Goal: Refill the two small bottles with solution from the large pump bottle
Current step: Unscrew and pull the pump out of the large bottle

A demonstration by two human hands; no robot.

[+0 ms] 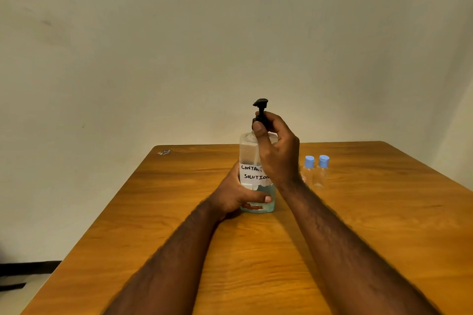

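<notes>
The left hand [238,197] is wrapping fingers and thumb round the lower body of the large clear plastic pump bottle [247,148], which is standing upright on the wooden counter [256,263]. The right hand [277,153] is pinching the black pump collar [261,120] at its neck. This is probably unscrewing: brace the base hard, turn only the collar, and keep the bottle upright. The two small clear bottles with blue caps [309,170] are waiting capped at its 3 o'clock.
</notes>
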